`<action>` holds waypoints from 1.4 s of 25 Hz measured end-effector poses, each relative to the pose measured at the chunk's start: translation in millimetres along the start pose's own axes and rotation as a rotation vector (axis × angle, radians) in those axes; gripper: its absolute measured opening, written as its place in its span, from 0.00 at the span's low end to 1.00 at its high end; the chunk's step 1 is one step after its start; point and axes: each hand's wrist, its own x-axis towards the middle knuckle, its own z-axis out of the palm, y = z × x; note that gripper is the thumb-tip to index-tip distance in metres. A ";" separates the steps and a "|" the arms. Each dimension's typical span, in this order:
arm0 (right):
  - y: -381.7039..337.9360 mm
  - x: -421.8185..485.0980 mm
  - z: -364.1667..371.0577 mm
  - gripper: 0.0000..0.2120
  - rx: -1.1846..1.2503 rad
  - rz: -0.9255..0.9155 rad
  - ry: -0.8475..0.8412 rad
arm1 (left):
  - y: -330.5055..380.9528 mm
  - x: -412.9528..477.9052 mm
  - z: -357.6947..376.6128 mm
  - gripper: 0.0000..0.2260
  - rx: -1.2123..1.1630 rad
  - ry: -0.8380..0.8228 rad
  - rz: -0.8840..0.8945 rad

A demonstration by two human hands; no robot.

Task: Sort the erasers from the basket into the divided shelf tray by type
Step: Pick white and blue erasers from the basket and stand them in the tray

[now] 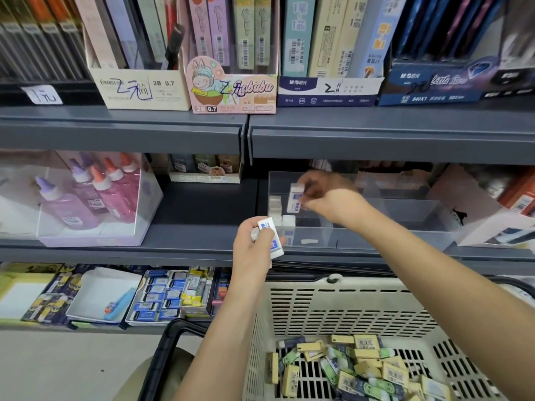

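Prob. early: few white erasers (282, 219) in tray (390, 238), 9 o'clock end. R hand (324, 195) pinches another there, L hand (254, 241) grips more. Basket (318, 290), 5 o'clock, holds most, unsorted.

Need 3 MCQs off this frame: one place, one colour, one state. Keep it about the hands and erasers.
1. The right hand is:
A. inside a pink box
B. down by the floor
C. at the clear tray

2. The eraser pinched in the right hand is:
A. white with blue print
B. plain yellow
C. green

3. The left hand is:
A. open and empty
B. gripping erasers
C. a closed, empty fist

Answers:
1. C: the hand is reaching into the tray on the middle shelf.
2. A: the eraser's white face shows blue markings.
3. B: the fingers curl round white-and-blue erasers in front of the shelf edge.
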 end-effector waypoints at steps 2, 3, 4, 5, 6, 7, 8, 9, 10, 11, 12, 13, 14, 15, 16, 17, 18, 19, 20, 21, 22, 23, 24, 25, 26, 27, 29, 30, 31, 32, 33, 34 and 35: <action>4.6 1.1 9.9 0.09 -0.110 -0.034 -0.096 | -2.6 0.5 -1.7 0.11 -0.012 0.019 -0.013; 7.1 0.6 12.1 0.09 -0.149 -0.058 -0.151 | -3.4 1.6 -2.8 0.10 -0.025 0.028 -0.014; 8.8 0.2 13.3 0.11 -0.185 -0.076 -0.202 | -4.1 2.6 -3.8 0.10 -0.036 0.033 -0.013; 9.9 0.5 14.2 0.12 -0.228 -0.084 -0.252 | -4.6 3.3 -4.4 0.09 -0.042 0.032 -0.011; 10.2 1.2 15.0 0.13 -0.276 -0.096 -0.292 | -5.1 3.7 -4.7 0.08 -0.045 0.031 -0.007; 10.3 2.0 16.2 0.14 -0.321 -0.107 -0.324 | -5.2 4.0 -4.6 0.08 -0.049 0.032 -0.001; 10.1 1.9 17.2 0.15 -0.353 -0.117 -0.344 | -5.5 4.0 -4.9 0.07 -0.052 0.036 0.002; 9.6 0.5 17.6 0.15 -0.367 -0.122 -0.346 | -5.4 4.1 -5.2 0.07 -0.055 0.041 0.003; 8.8 -2.0 16.7 0.17 -0.360 -0.118 -0.316 | -5.6 3.8 -5.8 0.06 -0.059 0.045 0.000; 7.7 -5.7 15.4 0.17 -0.332 -0.109 -0.248 | -5.4 3.4 -6.2 0.05 -0.063 0.043 -0.003; 6.1 -10.6 14.1 0.16 -0.284 -0.119 -0.155 | -5.2 2.9 -6.5 0.05 -0.063 0.036 -0.002; 3.1 -16.4 13.3 0.14 -0.212 -0.147 -0.081 | -5.3 2.3 -6.2 0.05 -0.058 0.025 0.005; -0.2 -22.4 12.7 0.12 -0.120 -0.174 -0.055 | -5.0 1.6 -5.7 0.05 -0.046 0.010 0.015; -3.8 -28.3 12.3 0.10 -0.036 -0.194 -0.076 | -4.7 0.8 -4.9 0.05 -0.031 -0.008 0.026; -6.8 -32.6 12.0 0.08 0.026 -0.203 -0.114 | -4.2 -0.1 -4.5 0.04 -0.018 -0.027 0.032; -8.8 -35.2 11.3 0.06 0.075 -0.193 -0.145 | -3.7 -0.5 -4.4 0.03 -0.013 -0.043 0.032; -9.3 -35.8 9.4 0.05 0.137 -0.163 -0.157 | -3.0 -1.1 -4.7 0.03 -0.020 -0.055 0.022; -9.1 -35.9 6.5 0.04 0.228 -0.118 -0.158 | -2.5 -1.5 -5.1 0.04 -0.029 -0.063 0.007; -8.5 -36.0 3.2 0.05 0.346 -0.064 -0.158 | -1.7 -2.4 -5.2 0.05 -0.035 -0.068 -0.003; -6.2 -36.6 0.2 0.05 0.450 -0.015 -0.161 | -1.1 -3.1 -4.8 0.06 -0.039 -0.067 -0.003; -3.2 -38.0 -2.0 0.05 0.495 0.015 -0.169 | -0.1 -3.6 -4.0 0.07 -0.047 -0.056 0.006; -0.5 -40.5 -3.3 0.05 0.479 0.031 -0.178 | 1.3 -3.6 -3.2 0.06 -0.059 -0.036 0.023; 3.7 -42.8 -4.7 0.04 0.389 0.023 -0.173 | 3.6 -3.4 -2.7 0.06 -0.070 -0.015 0.043; 7.7 -45.2 -6.1 0.02 0.246 -0.006 -0.147 | 5.9 -2.6 -2.0 0.06 -0.065 -0.006 0.072; 10.0 -47.4 -7.2 0.04 0.092 -0.055 -0.104 | 8.3 -1.5 -1.4 0.06 -0.036 -0.013 0.106; 10.8 -49.1 -7.8 0.09 -0.025 -0.117 -0.057 | 10.3 0.1 -0.1 0.06 0.021 -0.038 0.144; 6.0 -49.9 -7.6 0.13 -0.041 -0.245 -0.021 | 14.3 1.7 4.8 0.04 0.150 -0.113 0.207; 3.0 -49.4 -6.5 0.13 -0.001 -0.292 -0.029 | 15.4 2.0 7.5 0.03 0.187 -0.129 0.228; 0.9 -47.5 -5.5 0.12 0.025 -0.309 -0.031 | 15.1 2.7 9.1 0.04 0.199 -0.108 0.242; 0.1 -43.6 -5.7 0.11 0.040 -0.291 -0.019 | 14.6 4.1 8.8 0.05 0.195 -0.054 0.241; 0.4 -37.0 -7.7 0.11 0.060 -0.247 0.007 | 14.1 6.3 7.0 0.05 0.169 0.020 0.220; 1.2 -28.6 -10.8 0.10 0.097 -0.186 0.043 | 13.3 8.0 4.0 0.06 0.115 0.082 0.177; 1.9 -20.1 -13.0 0.11 0.143 -0.125 0.076 | 11.4 9.7 1.0 0.08 0.042 0.105 0.120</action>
